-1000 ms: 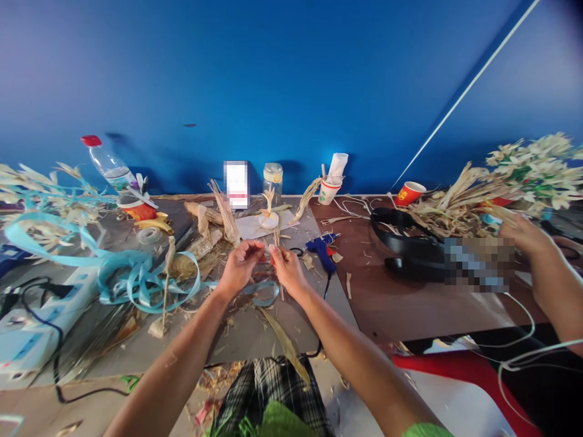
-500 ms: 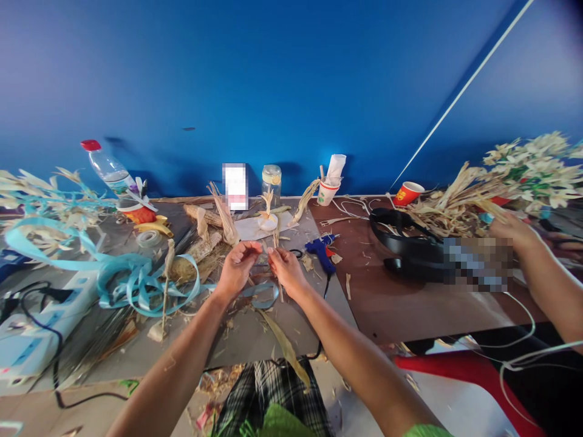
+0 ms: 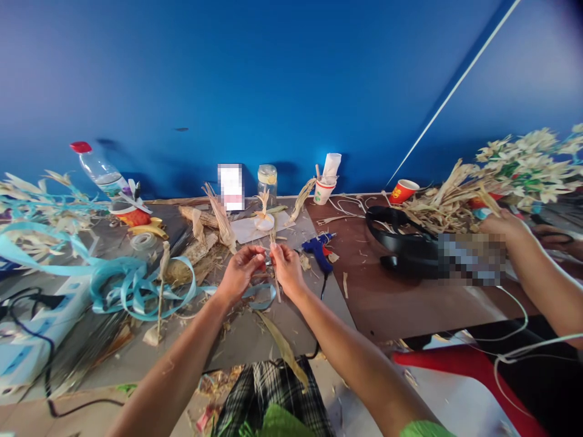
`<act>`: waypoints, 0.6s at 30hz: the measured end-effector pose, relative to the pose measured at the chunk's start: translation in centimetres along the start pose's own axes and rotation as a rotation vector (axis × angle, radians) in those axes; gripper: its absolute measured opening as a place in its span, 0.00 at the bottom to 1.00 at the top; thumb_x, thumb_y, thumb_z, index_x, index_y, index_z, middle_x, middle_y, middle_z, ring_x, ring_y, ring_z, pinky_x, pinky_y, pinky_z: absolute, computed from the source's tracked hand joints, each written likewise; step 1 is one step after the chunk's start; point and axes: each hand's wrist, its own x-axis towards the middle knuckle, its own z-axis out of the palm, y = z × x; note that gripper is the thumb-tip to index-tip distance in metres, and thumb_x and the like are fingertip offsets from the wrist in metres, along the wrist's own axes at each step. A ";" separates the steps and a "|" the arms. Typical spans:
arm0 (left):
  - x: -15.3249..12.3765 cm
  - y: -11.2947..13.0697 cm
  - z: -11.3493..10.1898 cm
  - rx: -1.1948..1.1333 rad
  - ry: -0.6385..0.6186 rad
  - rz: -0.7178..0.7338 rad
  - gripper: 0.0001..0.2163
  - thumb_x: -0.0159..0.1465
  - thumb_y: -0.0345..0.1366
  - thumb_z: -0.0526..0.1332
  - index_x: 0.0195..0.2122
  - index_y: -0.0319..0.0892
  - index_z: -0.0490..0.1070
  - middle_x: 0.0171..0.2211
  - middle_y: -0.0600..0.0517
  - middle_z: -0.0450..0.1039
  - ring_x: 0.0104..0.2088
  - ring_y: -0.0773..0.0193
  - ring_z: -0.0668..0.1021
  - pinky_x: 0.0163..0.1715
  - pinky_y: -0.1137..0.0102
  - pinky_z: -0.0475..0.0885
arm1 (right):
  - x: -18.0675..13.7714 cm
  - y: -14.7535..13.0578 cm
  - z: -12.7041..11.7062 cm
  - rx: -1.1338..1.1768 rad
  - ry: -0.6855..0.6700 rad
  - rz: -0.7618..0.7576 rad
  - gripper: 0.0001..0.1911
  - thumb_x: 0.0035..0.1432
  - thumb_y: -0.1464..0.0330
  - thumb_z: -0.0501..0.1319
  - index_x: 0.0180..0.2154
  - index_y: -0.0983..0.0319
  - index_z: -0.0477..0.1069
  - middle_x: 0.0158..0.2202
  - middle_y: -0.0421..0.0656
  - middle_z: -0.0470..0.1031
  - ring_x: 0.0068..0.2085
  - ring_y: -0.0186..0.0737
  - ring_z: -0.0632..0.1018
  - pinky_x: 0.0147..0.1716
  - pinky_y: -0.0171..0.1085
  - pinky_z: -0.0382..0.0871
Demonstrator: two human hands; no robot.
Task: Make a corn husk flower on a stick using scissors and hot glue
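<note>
My left hand (image 3: 241, 273) and my right hand (image 3: 286, 268) are close together over the middle of the table, fingertips pinched and nearly touching. What the fingertips hold is too small to make out. A thin pale strip (image 3: 278, 290) shows below my right fingers; whether it is held or lies behind them I cannot tell. Just beyond stands a small flower of dried corn husk (image 3: 263, 202) on a white tape roll (image 3: 263, 223). A blue glue gun (image 3: 319, 250) lies right of my right hand. Light blue ribbon (image 3: 130, 285) is heaped to the left.
Corn husks (image 3: 220, 218), a clear jar (image 3: 267, 182) and a white cup (image 3: 324, 191) stand toward the wall. At left are a power strip (image 3: 40, 328) and a tilted bottle (image 3: 102, 173). A black headband-like object (image 3: 401, 243) lies right, near another person's arm (image 3: 537, 261).
The view has shifted slightly, so most things sit a little further left. My fingers have moved slightly and remain pinched. The other person's hand has shifted a little near the husks.
</note>
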 end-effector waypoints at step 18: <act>-0.1 0.7 0.1 -0.205 -0.031 0.027 0.08 0.51 0.36 0.67 0.29 0.40 0.70 0.26 0.55 0.70 0.23 0.74 0.68 0.27 0.74 0.64 | -0.9 -0.7 0.4 -0.097 -0.172 -0.038 0.20 0.57 0.55 0.52 0.22 0.61 0.64 0.19 0.39 0.66 0.22 0.33 0.64 0.23 0.32 0.56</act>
